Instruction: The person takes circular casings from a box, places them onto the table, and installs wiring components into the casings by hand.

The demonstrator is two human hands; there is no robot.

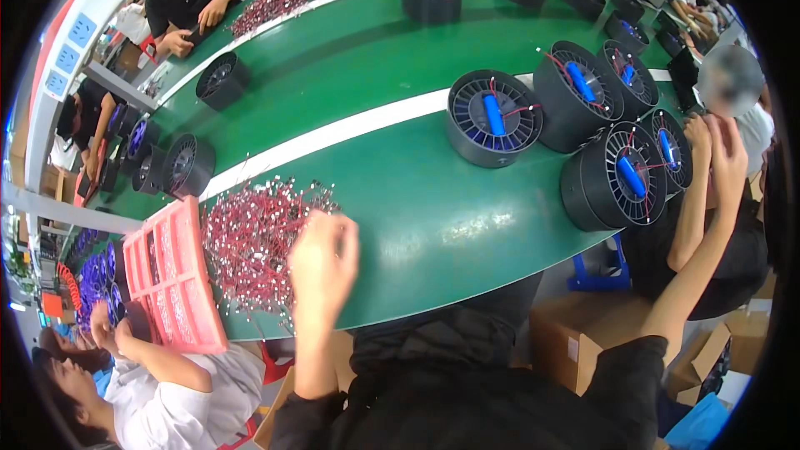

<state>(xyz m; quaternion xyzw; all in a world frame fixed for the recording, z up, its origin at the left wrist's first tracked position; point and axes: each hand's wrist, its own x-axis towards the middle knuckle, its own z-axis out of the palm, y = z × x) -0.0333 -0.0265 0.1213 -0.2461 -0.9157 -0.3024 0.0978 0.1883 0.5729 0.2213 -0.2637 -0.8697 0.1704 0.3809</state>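
Since the wire pile (pixel 258 242) is the easiest thing to spot, I'll place everything from there; it's a messy heap of thin dark-red leads with little pale ends, sitting on the green table (pixel 417 275). The person's left hand (pixel 323 260) is right at the pile's right edge, fingers curled, thumb and fingers bent toward each other; can't tell if there's a lead pinched in there. The right hand (pixel 729 146) is way off to the right of the pile, well apart from the left one, raised just beside a co-worker's hand (pixel 698 133); can't tell whether its fingers are closed or holding anything.

Right of the pile, between it and that right hand, there's a group of five round black housings (pixel 494 146); each has a blue cylinder (pixel 494 115) lying across its slotted face, with thin red wires visible on them; the leftmost one stands a bit apart from the rest. Just left of the pile is a pink crate (pixel 204 317), tilted; past the pile, on its far left side, there's another housing (pixel 190 165); farther beyond the pile, across the white strip (pixel 333 137), lies a second heap of red wires (pixel 287 2).
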